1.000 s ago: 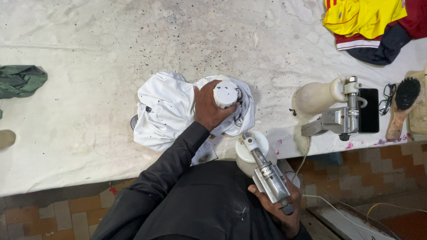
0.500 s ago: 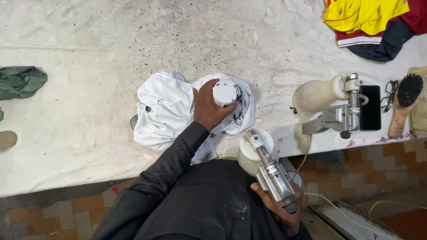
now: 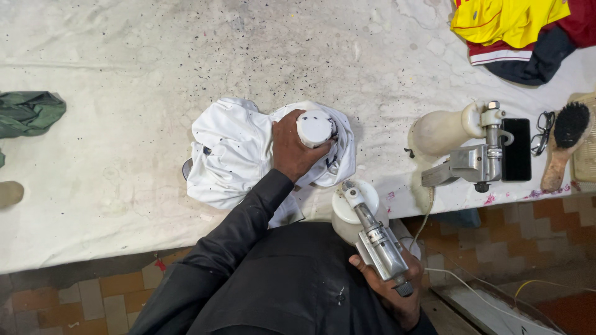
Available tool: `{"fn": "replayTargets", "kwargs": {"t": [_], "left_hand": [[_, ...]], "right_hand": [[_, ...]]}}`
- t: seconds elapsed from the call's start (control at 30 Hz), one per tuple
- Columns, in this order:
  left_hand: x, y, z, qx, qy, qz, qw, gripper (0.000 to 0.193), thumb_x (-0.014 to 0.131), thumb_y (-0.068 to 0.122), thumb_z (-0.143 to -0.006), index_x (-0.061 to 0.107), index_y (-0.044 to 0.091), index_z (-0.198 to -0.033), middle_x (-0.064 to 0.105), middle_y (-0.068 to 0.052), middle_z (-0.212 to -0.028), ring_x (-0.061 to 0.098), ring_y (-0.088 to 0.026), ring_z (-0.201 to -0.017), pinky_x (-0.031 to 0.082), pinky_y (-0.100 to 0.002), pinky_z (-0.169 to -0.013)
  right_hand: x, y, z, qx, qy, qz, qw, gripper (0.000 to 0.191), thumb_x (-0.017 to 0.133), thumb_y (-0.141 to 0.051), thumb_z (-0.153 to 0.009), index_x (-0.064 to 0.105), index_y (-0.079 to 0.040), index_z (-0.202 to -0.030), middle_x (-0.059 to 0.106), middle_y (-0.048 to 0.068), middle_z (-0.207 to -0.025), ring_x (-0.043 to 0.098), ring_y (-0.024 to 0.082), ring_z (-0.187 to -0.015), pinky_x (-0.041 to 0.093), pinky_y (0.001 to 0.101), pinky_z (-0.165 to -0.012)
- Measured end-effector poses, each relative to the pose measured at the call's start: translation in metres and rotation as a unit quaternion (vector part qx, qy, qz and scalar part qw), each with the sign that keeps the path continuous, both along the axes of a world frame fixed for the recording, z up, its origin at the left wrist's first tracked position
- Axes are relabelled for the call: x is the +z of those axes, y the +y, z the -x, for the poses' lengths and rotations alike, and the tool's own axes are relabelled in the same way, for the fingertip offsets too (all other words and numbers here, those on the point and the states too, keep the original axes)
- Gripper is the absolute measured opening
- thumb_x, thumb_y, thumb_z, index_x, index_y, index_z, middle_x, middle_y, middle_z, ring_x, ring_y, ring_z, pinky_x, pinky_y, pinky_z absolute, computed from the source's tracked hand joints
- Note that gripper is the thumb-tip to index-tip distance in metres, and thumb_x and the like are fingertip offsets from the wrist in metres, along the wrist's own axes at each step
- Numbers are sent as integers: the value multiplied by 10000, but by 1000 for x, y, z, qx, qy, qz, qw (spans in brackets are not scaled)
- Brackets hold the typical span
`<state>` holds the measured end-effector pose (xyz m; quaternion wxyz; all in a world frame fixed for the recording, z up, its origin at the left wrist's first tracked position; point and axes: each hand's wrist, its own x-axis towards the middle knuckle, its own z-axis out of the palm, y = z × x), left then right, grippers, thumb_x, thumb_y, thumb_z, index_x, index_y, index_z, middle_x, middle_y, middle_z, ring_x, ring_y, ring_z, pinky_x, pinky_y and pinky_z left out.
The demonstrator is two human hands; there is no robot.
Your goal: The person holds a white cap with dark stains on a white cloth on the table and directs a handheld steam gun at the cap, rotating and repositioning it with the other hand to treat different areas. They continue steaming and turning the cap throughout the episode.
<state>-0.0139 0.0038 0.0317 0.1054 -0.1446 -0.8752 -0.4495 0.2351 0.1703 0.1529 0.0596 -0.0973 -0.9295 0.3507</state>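
At the far left edge of your bench point(image 3: 93, 155), around nine o'clock, lies a crumpled green cloth point(image 3: 28, 113), well apart from your work. Moving right, the white garment point(image 3: 233, 152) sits bunched near the bench's near edge, speckled with dark flecks. Your left hand point(image 3: 292, 152) rests on top of it, fingers curled firmly around a small white cylinder point(image 3: 315, 127) that pokes up through the fabric; the hand is closed on it and pins the cloth in place.

Just to the right and nearer you, at about five o'clock from that cylinder, your right hand point(image 3: 391, 282) is wrapped tight around the grip of a metal spray gun point(image 3: 375, 236) with a white cup beneath it. The gun's long axis runs from your hand at five o'clock up toward eleven o'clock, so its nozzle points straight at the garment and the left hand, close but not touching. Your left hand is the nearer one to the cloth; the gun hangs off the bench edge.

Further right, at three o'clock, a second spray gun point(image 3: 472, 158) rests on the bench with its cream cup, then a dark phone point(image 3: 516, 149), spectacles point(image 3: 543, 127) and a brush point(image 3: 564, 142). At one o'clock lies a pile of yellow and red clothing point(image 3: 509, 25).
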Motion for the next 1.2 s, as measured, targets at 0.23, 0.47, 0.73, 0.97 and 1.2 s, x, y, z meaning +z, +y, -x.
{"fn": "replayTargets", "kwargs": {"t": [0.23, 0.47, 0.73, 0.97, 1.2], "left_hand": [[12, 2, -3, 9, -16, -41, 999, 791, 946, 368, -690, 520, 38, -1270, 572, -149, -1203, 541, -346, -1164, 432, -452, -1016], [13, 1, -4, 9, 16, -37, 999, 841, 964, 389, -673, 508, 31, -1283, 556, -159, -1220, 517, -348, -1180, 404, -478, -1029], [3, 1, -7, 13, 30, -51, 998, 846, 958, 375, -668, 517, 60, -1317, 584, -146, -1288, 538, -352, -1243, 399, -484, -1076], [-5, 2, -6, 15, 10, -60, 998, 884, 949, 377, -667, 492, 55, -1352, 572, -159, -1319, 543, -360, -1248, 400, -489, -1102], [-12, 2, -7, 7, -1, -56, 998, 910, 941, 403, -676, 475, 54, -1376, 557, -162, -1369, 510, -366, -1305, 325, -545, -1183]], "right_hand": [[-46, 13, -28, -28, 116, -67, 991, 704, 866, -498, -762, 563, 67, -1054, 674, 120, -873, 698, 212, -722, 575, 348, -620], [-57, 18, -36, -46, -49, -53, 996, 601, 929, -477, -702, 603, -108, -1047, 706, 41, -838, 750, 171, -707, 628, 335, -601], [-18, 5, -9, -63, -41, 4, 997, 473, 898, -395, -676, 712, -17, -891, 735, 84, -772, 738, 201, -656, 604, 356, -573], [-4, 4, 6, -29, -21, 14, 999, 520, 882, -412, -696, 711, -6, -972, 750, 102, -826, 769, 217, -698, 628, 353, -595], [10, -1, 18, -12, -28, -1, 1000, 575, 901, -401, -672, 683, 4, -1017, 770, 122, -827, 785, 228, -714, 636, 360, -604]]}}
